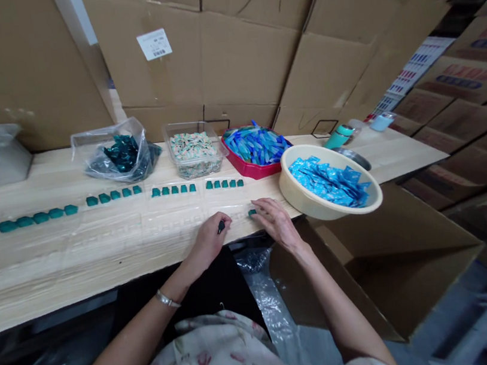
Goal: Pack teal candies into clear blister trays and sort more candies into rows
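Head view: five rows of green pieces [174, 190] laid out; sixth, one lone piece [252, 212] on your table [56, 269] at your half-curled right hand [280, 223], grip unclear; your left hand [208, 239] encloses a dark piece [221, 227].

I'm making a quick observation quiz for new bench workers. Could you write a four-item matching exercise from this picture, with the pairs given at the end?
Column one
1. Left hand
2. Right hand
3. Clear plastic bag
4. Cream-coloured basin

Column two
A. Holds blue packets
B. Curled, with a small dark object in its fingers
C. Contains dark teal pieces
D. Fingertips at a small green piece

Right pairs
1-B
2-D
3-C
4-A
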Tool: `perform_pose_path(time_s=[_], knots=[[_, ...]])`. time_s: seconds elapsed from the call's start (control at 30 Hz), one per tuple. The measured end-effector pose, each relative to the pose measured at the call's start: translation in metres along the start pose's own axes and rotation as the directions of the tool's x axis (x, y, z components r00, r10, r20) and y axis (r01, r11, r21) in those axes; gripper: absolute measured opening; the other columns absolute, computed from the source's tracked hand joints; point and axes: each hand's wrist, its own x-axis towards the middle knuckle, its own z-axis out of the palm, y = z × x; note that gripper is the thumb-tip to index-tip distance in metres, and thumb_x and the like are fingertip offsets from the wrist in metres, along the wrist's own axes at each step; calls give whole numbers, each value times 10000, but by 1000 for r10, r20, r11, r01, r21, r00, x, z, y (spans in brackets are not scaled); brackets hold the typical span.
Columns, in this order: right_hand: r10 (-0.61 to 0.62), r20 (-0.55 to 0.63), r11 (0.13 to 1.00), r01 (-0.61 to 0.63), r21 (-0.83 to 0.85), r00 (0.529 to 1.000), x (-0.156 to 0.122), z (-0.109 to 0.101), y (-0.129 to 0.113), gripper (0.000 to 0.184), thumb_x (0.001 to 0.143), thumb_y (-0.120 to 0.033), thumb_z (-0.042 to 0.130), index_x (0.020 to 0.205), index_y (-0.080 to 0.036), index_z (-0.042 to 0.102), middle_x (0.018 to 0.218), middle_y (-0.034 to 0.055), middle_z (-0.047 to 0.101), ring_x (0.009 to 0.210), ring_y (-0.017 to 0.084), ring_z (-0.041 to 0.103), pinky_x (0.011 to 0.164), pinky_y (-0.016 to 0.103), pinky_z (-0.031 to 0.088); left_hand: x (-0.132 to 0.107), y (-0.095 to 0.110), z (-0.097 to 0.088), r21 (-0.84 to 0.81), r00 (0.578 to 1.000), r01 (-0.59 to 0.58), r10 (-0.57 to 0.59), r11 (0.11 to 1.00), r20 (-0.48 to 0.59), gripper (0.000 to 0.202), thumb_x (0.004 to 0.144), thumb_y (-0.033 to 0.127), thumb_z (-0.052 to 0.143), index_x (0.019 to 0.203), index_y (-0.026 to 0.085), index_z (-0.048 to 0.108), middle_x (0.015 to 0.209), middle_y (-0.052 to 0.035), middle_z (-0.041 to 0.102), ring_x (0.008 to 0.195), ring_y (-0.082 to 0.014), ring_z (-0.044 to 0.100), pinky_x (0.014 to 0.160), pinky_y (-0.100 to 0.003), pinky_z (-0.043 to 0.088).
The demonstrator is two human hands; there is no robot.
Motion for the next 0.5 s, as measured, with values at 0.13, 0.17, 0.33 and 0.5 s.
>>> perform_pose_path(time_s=[0.13, 0.17, 0.33, 0.5], knots=[[12, 15, 974, -15, 224, 1000, 6, 9, -34, 207, 828, -274, 559, 1014, -223, 634, 957, 54, 590, 752, 144, 562, 713, 299, 489, 7, 11, -12, -437, 966, 260, -231, 861, 119, 243, 757, 368, 569, 843, 141, 571, 697, -10, 573, 593, -102, 509, 572, -230, 388], [-6, 33, 965, -3, 263, 999, 8, 13, -42, 203, 829, -274, 559, 1009, -223, 637, 951, 49, 585, 736, 135, 559, 702, 288, 488, 8, 13, -14, -530, 960, 280, -234, 801, 153, 263, 741, 375, 590, 841, 133, 567, 694, -10, 568, 592, -96, 507, 568, -224, 384], [-61, -9, 969, 62, 239, 998, 17, 23, -66, 213, 834, -237, 547, 1030, -239, 633, 973, 57, 565, 882, 169, 546, 780, 313, 469, 10, 12, -16, -565, 967, 251, -184, 786, 174, 177, 728, 285, 581, 807, 131, 544, 641, 5, 552, 575, -98, 507, 583, -236, 399], [-150, 54, 977, 139, 163, 987, 24, 25, -68, 212, 793, -179, 579, 997, -218, 619, 868, 44, 591, 867, 182, 534, 806, 338, 451, 18, 8, -14, -90, 998, -20, 25, 996, 50, 223, 620, 54, 476, 784, 156, 587, 764, -10, 613, 734, -146, 557, 714, -270, 430]])
